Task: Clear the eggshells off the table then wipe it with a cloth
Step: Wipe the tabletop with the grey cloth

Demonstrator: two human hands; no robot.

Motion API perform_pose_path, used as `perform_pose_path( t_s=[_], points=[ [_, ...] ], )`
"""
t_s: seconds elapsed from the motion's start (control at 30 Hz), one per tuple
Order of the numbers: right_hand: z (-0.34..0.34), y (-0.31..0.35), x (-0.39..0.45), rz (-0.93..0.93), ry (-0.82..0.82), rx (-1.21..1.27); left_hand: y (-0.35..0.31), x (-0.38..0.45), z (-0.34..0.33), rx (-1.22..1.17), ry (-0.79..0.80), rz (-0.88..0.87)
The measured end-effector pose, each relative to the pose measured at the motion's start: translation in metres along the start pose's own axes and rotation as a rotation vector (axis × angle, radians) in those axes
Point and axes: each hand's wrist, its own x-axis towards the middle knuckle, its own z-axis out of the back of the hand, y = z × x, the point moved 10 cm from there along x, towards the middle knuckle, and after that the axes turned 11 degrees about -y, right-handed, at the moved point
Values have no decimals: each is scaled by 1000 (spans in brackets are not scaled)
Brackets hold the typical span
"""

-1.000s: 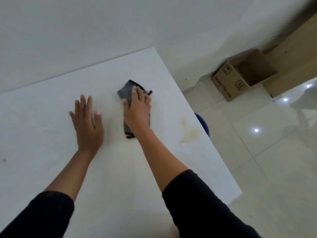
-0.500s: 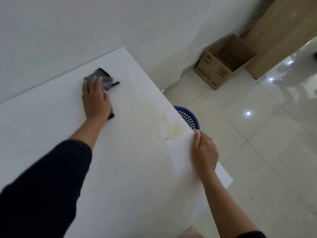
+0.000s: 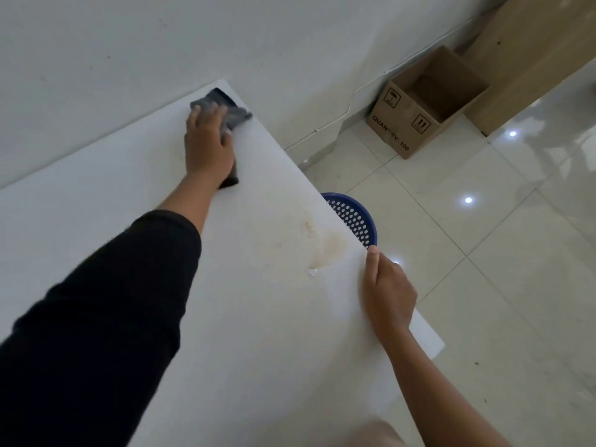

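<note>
A dark grey cloth (image 3: 233, 112) lies near the far corner of the white table (image 3: 258, 333). My left hand (image 3: 208, 146) presses flat on it, fingers spread, so most of the cloth is covered. My right hand (image 3: 388, 295) holds the table's right edge, thumb on top and fingers wrapped under the rim. Between the hands, close to the right edge, is a yellowish stain (image 3: 325, 250). A small white fragment (image 3: 312, 271) sits at the stain's lower end. I cannot tell whether it is eggshell.
A blue perforated basket (image 3: 354, 217) stands on the tiled floor just under the table's right edge. An open cardboard box (image 3: 416, 124) sits by the wall, next to a wooden cabinet (image 3: 532, 53). The wall runs along the table's far side.
A second ago my right hand pressed the cloth and my left lay flat. Now my left hand has the cloth, pushed toward the far corner, and my right holds the table edge.
</note>
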Motion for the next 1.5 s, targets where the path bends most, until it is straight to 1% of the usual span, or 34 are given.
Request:
perform_pose_path(
  t_s=[0.07,0.13,0.2,0.27,0.33,0.4,0.47,0.5,0.53,0.57,0.63,0.77,0.83,0.9,0.93,0.97,1.0,1.03,1.1,1.13,1.2,1.23,1.33,1.37,1.4,1.47,1.5],
  points=[
    [-1,-1,0,-2,-1,-27,-14,-23,-8,65,29,-107],
    [-1,-1,1,-3,-4,-45,-31,-65,-10,45,16,-186],
    [-2,0,2,3,-4,-42,-43,-110,-7,23,7,-209],
    [-1,2,2,19,-2,-32,-50,-152,8,4,-20,-193],
    [-1,5,1,40,16,0,-40,-188,29,7,-66,-124],
    [-6,7,2,69,101,30,-9,-210,59,23,-178,40],
    [-14,6,4,119,283,70,21,-219,82,50,-305,236],
    [-18,5,3,165,381,93,29,-219,85,78,-334,315],
    [-18,4,2,223,448,116,28,-217,82,123,-333,352],
    [-16,1,2,275,488,128,21,-215,74,165,-315,357],
    [-12,-7,1,304,527,173,-9,-221,54,184,-296,320],
    [-12,-6,1,273,554,301,-112,-283,0,120,-284,299],
    [-12,-6,-1,239,579,387,-139,-288,-13,44,-305,295],
    [-12,-7,-1,227,614,422,-116,-271,2,-56,-429,415],
    [-12,-8,0,220,629,432,-96,-261,17,-55,-510,487],
    [-13,-8,-1,208,644,443,-77,-251,30,-19,-553,543],
    [-14,-7,-1,195,657,452,-62,-240,36,31,-536,568],
    [-15,-7,-2,183,664,456,-56,-231,33,107,-462,558],
    [-16,-8,-1,176,658,466,-69,-221,14,265,-324,443],
    [-16,-8,0,181,656,474,-80,-218,2,293,-276,379],
    [-17,-8,2,188,658,484,-102,-214,-18,273,-214,301],
    [-19,-9,1,177,670,486,-109,-214,-24,254,-193,284],
    [-28,-16,1,72,705,524,-107,-224,-18,144,-194,335],
    [-25,-19,7,35,659,549,-107,-233,-15,103,-170,337],
    [-18,-18,18,36,561,569,-108,-245,-11,83,-138,320],
    [10,-3,34,170,317,553,-112,-271,2,14,-113,316],
    [21,14,31,281,258,532,-111,-284,12,-57,-144,359]
  ],
)
